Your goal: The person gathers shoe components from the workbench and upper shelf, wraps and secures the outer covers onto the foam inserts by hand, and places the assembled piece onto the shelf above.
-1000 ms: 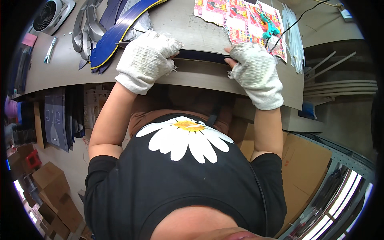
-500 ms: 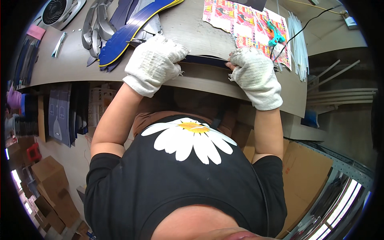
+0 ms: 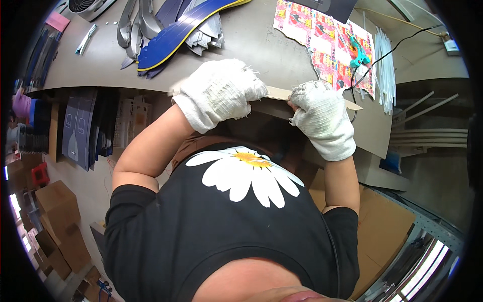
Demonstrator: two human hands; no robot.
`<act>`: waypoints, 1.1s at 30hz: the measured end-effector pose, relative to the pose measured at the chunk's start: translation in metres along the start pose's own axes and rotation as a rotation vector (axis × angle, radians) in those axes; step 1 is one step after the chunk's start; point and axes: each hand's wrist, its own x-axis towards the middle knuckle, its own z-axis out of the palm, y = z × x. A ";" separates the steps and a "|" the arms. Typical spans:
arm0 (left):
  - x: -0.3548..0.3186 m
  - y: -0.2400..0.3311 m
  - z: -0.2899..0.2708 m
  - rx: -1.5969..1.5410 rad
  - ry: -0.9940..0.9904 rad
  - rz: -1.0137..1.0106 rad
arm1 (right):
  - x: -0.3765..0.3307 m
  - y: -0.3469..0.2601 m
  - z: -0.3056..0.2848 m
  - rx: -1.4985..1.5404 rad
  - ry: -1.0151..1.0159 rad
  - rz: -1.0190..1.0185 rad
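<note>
Up by the far left corner of the table [image 3: 261,55], a pale fan with a dark round grille [image 3: 82,5] is sitting partly out of view, and a slim white-and-blue packet [image 3: 86,39] is lying closer to the left end. Next along, some curved, smooth grey pieces [image 3: 148,22] are resting beside a long dark-blue curved piece with yellow trim [image 3: 176,41], with jagged silvery-grey sheets [image 3: 208,36] poking out from under it.

Now the near edge. The left hand in a frayed white knitted glove [image 3: 221,93] is curling closed around a narrow, flat, pale beige strip [image 3: 278,93]; its fingertips are hiding, so can't tell the exact hold. The right hand in a matching glove [image 3: 322,113] is gripping the strip too. Tip: I'd be matching pressure on both sides and supporting the middle, since something that thin is probably kinking easily.

The strip is running between the hands along the near edge, its pointed tip sticking out past the right hand. Its left end isn't showing clearly.

Farther right, a teal pistol-shaped tool [image 3: 359,54] is lying on pink-and-white printed sheets [image 3: 322,38], and thin white sticks [image 3: 385,70] are lining the right edge.
</note>
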 end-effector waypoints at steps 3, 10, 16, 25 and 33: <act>-0.006 0.004 0.008 0.006 -0.022 -0.018 | -0.010 -0.006 0.009 -0.040 0.001 0.057; -0.015 -0.005 0.026 -0.034 -0.021 -0.003 | -0.012 -0.010 0.021 -0.044 -0.042 0.052; -0.016 -0.009 0.030 -0.061 -0.024 0.019 | -0.008 -0.002 0.022 0.064 -0.130 0.086; -0.016 -0.015 0.036 -0.122 -0.002 -0.010 | -0.012 0.006 0.033 0.269 0.010 0.015; -0.011 -0.014 0.022 -0.112 0.006 0.063 | -0.011 0.010 0.042 0.190 0.140 -0.045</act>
